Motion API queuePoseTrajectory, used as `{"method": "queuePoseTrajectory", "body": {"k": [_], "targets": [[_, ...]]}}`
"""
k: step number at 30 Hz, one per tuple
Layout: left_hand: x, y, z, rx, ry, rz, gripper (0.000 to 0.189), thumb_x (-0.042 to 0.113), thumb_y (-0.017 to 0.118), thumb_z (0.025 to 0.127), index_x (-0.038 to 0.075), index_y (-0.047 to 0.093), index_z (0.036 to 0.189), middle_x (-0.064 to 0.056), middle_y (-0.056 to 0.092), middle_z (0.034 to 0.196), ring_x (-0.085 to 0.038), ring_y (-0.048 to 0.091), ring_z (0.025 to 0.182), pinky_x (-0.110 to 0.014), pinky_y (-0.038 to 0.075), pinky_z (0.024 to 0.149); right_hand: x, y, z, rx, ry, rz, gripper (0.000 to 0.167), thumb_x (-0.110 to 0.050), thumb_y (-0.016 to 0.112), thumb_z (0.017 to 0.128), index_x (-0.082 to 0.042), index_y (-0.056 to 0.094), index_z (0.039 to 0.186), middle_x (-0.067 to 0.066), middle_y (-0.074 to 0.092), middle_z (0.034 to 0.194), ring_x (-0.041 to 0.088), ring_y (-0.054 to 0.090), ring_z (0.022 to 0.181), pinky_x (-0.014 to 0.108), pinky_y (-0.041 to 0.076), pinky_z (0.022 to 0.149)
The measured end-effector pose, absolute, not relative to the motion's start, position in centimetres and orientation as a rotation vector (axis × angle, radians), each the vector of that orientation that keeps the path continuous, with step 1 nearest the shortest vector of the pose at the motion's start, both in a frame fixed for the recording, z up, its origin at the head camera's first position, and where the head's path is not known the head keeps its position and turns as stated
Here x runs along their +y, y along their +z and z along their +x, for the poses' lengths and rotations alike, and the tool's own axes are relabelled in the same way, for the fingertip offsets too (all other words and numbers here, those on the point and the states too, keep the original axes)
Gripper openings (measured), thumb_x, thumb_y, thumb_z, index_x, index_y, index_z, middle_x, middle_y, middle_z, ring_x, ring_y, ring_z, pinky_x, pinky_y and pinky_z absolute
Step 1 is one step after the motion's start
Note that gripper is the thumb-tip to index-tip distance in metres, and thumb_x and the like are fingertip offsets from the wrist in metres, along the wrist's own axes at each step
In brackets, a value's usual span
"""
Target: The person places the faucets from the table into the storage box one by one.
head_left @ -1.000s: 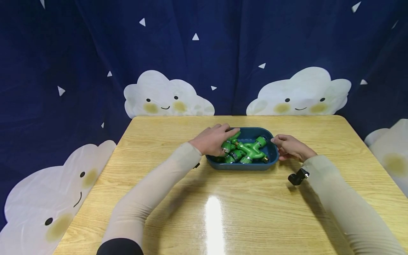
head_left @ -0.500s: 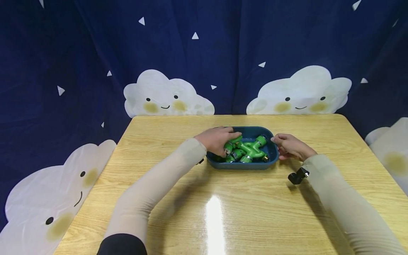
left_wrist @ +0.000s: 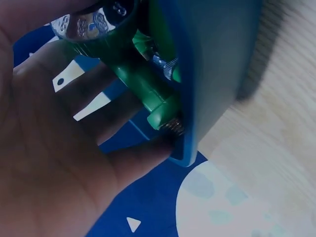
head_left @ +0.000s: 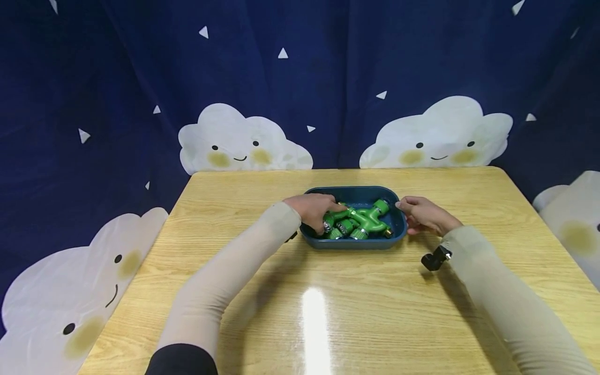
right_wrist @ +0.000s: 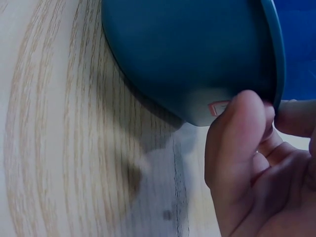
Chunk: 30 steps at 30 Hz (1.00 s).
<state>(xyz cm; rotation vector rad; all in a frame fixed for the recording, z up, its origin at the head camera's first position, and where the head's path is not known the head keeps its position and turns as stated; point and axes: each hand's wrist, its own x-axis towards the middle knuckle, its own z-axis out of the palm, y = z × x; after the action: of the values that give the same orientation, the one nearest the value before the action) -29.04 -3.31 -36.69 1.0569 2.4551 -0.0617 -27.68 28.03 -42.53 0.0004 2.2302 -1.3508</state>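
A dark blue oblong tub stands on the table, holding several green Y-shaped hose splitters with ribbed collars and brass threaded ends. At its left end my left hand reaches over the rim and grips one splitter. In the left wrist view, thumb and fingers lie around that green hose splitter, whose threaded tip is close to the tub's wall. My right hand pinches the tub's right rim. From the right wrist, thumb and fingers show at the rim, beside a small red-edged label.
The wooden table reaches back to a navy curtain with smiling white clouds. A black wrist camera hangs below the right sleeve, close over the tabletop.
My left hand has sunk lower into the tub's left end, its fingers closing around a splitter. My right hand keeps its hold on the rim. The head view has shifted slightly.
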Motion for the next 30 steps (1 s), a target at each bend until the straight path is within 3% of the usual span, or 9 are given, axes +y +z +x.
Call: {"method": "queuePoseTrajectory", "body": {"k": [4,7,12,15,18,24,30], "targets": [[-3.5,-36.7,-29.3,2.434,-0.008,0.998,0.088,0.008,0.068,0.082,0.032,0.028,0.157,-0.002,0.048,0.144,-0.018,0.048,0.100,-0.028,0.040,0.075,28.0,-42.4,-27.9,2.227,-1.371,0.004,0.031,-0.034,0.039,0.107,-0.006,0.046,0.096,-0.001,0.053,0.080,0.011,0.060,0.065,0.027,0.056,0.061],[-3.5,-36.6,-29.4,2.428,-0.002,0.941,0.084,0.003,0.060,0.085,0.031,0.028,0.157,-0.003,0.042,0.154,-0.020,0.050,0.114,-0.030,0.038,0.074,28.0,-42.4,-28.0,2.225,-1.381,0.007,0.031,-0.034,0.039,0.107,-0.005,0.046,0.097,-0.001,0.051,0.080,0.010,0.060,0.065,0.027,0.056,0.060],[-3.7,-36.7,-29.5,2.457,-0.042,0.893,0.083,0.009,0.065,0.086,0.030,0.028,0.157,-0.002,0.035,0.160,-0.019,0.039,0.141,-0.033,0.043,0.088,27.9,-42.5,-28.1,2.231,-1.374,0.009,0.030,-0.032,0.038,0.108,-0.005,0.045,0.096,-0.001,0.052,0.079,0.011,0.058,0.064,0.026,0.055,0.060],[-4.4,-36.8,-29.6,2.466,0.001,0.918,0.081,0.019,0.069,0.087,0.027,0.029,0.157,-0.005,0.036,0.159,-0.022,0.039,0.143,-0.037,0.045,0.103,27.7,-42.7,-28.2,2.217,-1.380,0.010,0.029,-0.032,0.038,0.108,-0.005,0.046,0.097,-0.001,0.052,0.079,0.010,0.059,0.064,0.026,0.055,0.061],[-5.4,-36.8,-29.4,2.505,0.105,0.968,0.073,0.029,0.067,0.091,0.020,0.034,0.156,-0.007,0.038,0.159,-0.025,0.038,0.146,-0.041,0.039,0.116,27.5,-43.0,-28.2,2.203,-1.390,0.017,0.029,-0.031,0.039,0.107,-0.005,0.046,0.097,-0.001,0.052,0.079,0.010,0.060,0.065,0.026,0.055,0.060],[-7.8,-36.8,-27.5,2.800,0.431,1.040,0.056,0.036,0.059,0.097,0.013,0.049,0.147,-0.009,0.047,0.153,-0.026,0.043,0.144,-0.043,0.035,0.119,27.9,-42.9,-28.1,2.191,-1.362,0.010,0.035,-0.036,0.036,0.108,-0.004,0.048,0.101,-0.002,0.055,0.078,0.010,0.059,0.065,0.025,0.055,0.059],[-10.9,-36.9,-25.5,2.870,0.753,0.953,0.057,0.038,0.059,0.098,0.014,0.047,0.148,-0.006,0.047,0.152,-0.025,0.045,0.142,-0.046,0.037,0.117,28.0,-42.6,-27.1,2.193,-1.352,0.040,0.043,-0.041,0.031,0.108,-0.001,0.048,0.110,-0.003,0.057,0.074,0.008,0.058,0.063,0.025,0.056,0.059]]}}
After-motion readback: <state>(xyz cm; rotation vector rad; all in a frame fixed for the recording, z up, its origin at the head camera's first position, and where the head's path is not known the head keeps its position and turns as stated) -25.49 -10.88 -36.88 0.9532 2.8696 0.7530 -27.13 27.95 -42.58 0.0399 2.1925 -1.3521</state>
